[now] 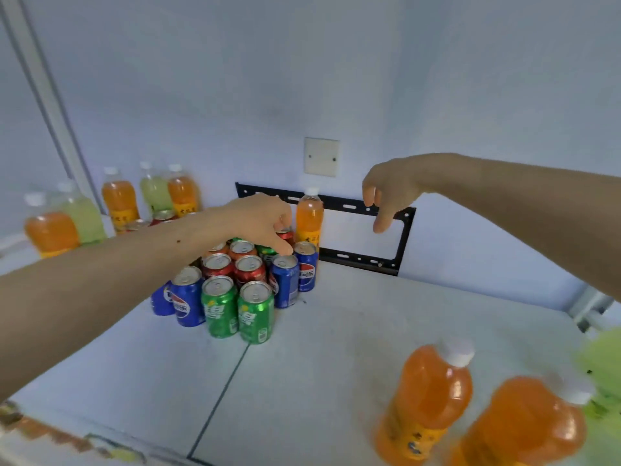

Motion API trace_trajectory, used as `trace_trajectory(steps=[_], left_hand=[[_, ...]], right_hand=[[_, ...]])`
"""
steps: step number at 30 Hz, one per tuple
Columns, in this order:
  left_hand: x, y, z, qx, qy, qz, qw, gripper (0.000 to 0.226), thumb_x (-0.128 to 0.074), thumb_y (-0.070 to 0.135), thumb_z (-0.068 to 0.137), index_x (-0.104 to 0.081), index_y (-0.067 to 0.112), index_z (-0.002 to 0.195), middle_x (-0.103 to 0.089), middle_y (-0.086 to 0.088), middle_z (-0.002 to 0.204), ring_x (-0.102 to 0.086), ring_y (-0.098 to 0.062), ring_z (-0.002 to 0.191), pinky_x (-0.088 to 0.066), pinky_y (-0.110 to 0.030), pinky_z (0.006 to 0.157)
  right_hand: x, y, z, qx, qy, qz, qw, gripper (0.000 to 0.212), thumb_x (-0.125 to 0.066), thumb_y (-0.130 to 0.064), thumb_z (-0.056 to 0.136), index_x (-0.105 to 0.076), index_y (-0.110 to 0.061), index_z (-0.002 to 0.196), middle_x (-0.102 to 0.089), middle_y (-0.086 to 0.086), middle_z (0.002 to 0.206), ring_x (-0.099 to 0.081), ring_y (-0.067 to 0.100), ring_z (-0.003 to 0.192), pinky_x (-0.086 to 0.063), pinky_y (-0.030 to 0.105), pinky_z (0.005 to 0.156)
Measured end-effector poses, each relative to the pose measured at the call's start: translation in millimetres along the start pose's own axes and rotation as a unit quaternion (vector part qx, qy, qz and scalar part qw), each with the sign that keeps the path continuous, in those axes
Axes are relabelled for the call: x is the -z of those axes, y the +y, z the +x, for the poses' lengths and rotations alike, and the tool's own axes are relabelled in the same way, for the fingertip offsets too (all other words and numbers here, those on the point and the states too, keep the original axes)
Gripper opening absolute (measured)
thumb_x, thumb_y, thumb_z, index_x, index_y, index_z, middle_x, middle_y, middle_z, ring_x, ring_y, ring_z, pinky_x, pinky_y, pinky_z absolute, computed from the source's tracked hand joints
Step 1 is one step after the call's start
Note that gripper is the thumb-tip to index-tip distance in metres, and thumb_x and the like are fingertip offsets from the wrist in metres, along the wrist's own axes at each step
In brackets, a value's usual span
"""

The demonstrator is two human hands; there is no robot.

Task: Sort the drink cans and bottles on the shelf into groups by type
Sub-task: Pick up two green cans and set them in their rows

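Observation:
A cluster of cans stands mid-shelf: two green cans (237, 307) in front, blue cans (285, 284) at the sides, red cans (248, 269) in the middle. My left hand (260, 220) hovers over the cluster, fingers spread downward, fingertips touching the tops of the back cans; it grips nothing that I can see. An orange bottle (309, 218) stands upright behind the cans. My right hand (386, 193) hangs in the air to the right of that bottle, fingers loose and apart, holding nothing. Two orange bottles (433, 398) stand near the front right.
Orange and pale green bottles (154, 193) line the back left, with more cans at their feet. A black metal bracket (401, 243) and a white wall plate (321, 156) sit on the back wall. A green bottle (605, 368) shows at the right edge. The white shelf (336, 331) has a seam.

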State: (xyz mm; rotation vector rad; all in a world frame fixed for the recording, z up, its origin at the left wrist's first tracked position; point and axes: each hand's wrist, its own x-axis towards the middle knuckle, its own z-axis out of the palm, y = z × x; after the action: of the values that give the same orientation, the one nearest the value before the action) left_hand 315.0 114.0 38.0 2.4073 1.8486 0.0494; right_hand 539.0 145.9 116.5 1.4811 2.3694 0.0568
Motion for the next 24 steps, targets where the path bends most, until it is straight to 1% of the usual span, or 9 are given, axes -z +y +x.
trace_trajectory(steps=[2, 5, 9, 12, 14, 16, 18, 21, 24], left_hand=[[0, -27, -7, 0.002, -0.014, -0.002, 1.000, 0.059, -0.076, 0.045, 0.078, -0.056, 0.014, 0.124, -0.064, -0.002, 0.121, -0.059, -0.019, 0.109, -0.049, -0.041, 0.094], [-3, -64, -13, -0.008, -0.033, -0.004, 0.999, 0.063, -0.077, 0.048, 0.076, -0.055, 0.016, 0.125, -0.062, -0.001, 0.124, -0.058, -0.017, 0.110, -0.049, -0.039, 0.095], [-19, -100, -23, -0.019, -0.070, -0.016, 0.997, 0.069, -0.081, 0.048, 0.070, -0.054, 0.018, 0.126, -0.062, 0.000, 0.126, -0.059, -0.016, 0.110, -0.050, -0.038, 0.095], [-42, -118, -33, -0.031, -0.093, -0.030, 0.995, 0.073, -0.083, 0.049, 0.068, -0.050, 0.022, 0.128, -0.060, 0.003, 0.128, -0.059, -0.015, 0.109, -0.051, -0.034, 0.091], [-59, -124, -38, -0.046, -0.099, 0.002, 0.994, 0.078, -0.082, 0.050, 0.066, -0.047, 0.023, 0.130, -0.058, 0.003, 0.128, -0.057, -0.017, 0.107, -0.051, -0.034, 0.086], [-76, -129, -41, -0.064, -0.075, 0.057, 0.993, 0.078, -0.081, 0.055, 0.064, -0.046, 0.022, 0.125, -0.059, 0.001, 0.118, -0.055, -0.018, 0.100, -0.050, -0.035, 0.078], [-93, -134, -43, -0.072, -0.039, 0.104, 0.991, 0.076, -0.078, 0.060, 0.062, -0.047, 0.021, 0.119, -0.056, 0.001, 0.114, -0.052, -0.019, 0.098, -0.045, -0.035, 0.074], [-113, -135, -43, -0.054, -0.004, 0.163, 0.985, 0.083, -0.073, 0.064, 0.064, -0.047, 0.019, 0.128, -0.049, -0.002, 0.127, -0.048, -0.023, 0.111, -0.042, -0.038, 0.082], [-124, -130, -44, -0.042, 0.020, 0.200, 0.979, 0.085, -0.071, 0.067, 0.065, -0.048, 0.019, 0.130, -0.040, -0.008, 0.131, -0.039, -0.027, 0.119, -0.039, -0.042, 0.090]], right_hand=[[6, -26, 13, 0.005, -0.011, 0.017, 1.000, 0.065, -0.078, -0.035, 0.077, -0.054, -0.010, 0.132, -0.057, 0.005, 0.127, -0.055, 0.025, 0.106, -0.048, 0.039, 0.095], [6, -65, 32, 0.014, -0.027, 0.012, 0.999, 0.066, -0.079, -0.039, 0.074, -0.056, -0.012, 0.129, -0.058, 0.003, 0.125, -0.057, 0.025, 0.110, -0.049, 0.042, 0.098], [-8, -115, 50, 0.026, -0.055, 0.029, 0.998, 0.064, -0.081, -0.038, 0.073, -0.057, -0.011, 0.126, -0.059, 0.002, 0.122, -0.056, 0.025, 0.110, -0.051, 0.043, 0.095], [-25, -146, 59, 0.030, -0.069, 0.045, 0.996, 0.057, -0.080, -0.039, 0.074, -0.061, -0.007, 0.119, -0.062, 0.007, 0.123, -0.058, 0.024, 0.103, -0.055, 0.039, 0.086], [-38, -162, 59, 0.028, -0.070, 0.065, 0.995, 0.059, -0.079, -0.040, 0.075, -0.060, -0.007, 0.120, -0.063, 0.008, 0.122, -0.060, 0.026, 0.107, -0.054, 0.039, 0.087], [-52, -175, 57, 0.027, -0.069, 0.088, 0.993, 0.064, -0.079, -0.040, 0.074, -0.057, -0.006, 0.125, -0.062, 0.010, 0.122, -0.060, 0.029, 0.111, -0.051, 0.040, 0.093], [-67, -187, 58, 0.027, -0.059, 0.093, 0.994, 0.070, -0.079, -0.044, 0.073, -0.055, -0.005, 0.125, -0.063, 0.012, 0.119, -0.061, 0.030, 0.109, -0.050, 0.038, 0.090], [-90, -201, 65, 0.020, -0.046, 0.104, 0.993, 0.076, -0.079, -0.050, 0.070, -0.051, -0.002, 0.122, -0.062, 0.012, 0.115, -0.062, 0.028, 0.104, -0.049, 0.033, 0.077], [-112, -209, 73, 0.001, -0.024, 0.131, 0.991, 0.077, -0.079, -0.049, 0.070, -0.047, -0.004, 0.124, -0.060, 0.011, 0.114, -0.059, 0.026, 0.100, -0.048, 0.032, 0.074]])
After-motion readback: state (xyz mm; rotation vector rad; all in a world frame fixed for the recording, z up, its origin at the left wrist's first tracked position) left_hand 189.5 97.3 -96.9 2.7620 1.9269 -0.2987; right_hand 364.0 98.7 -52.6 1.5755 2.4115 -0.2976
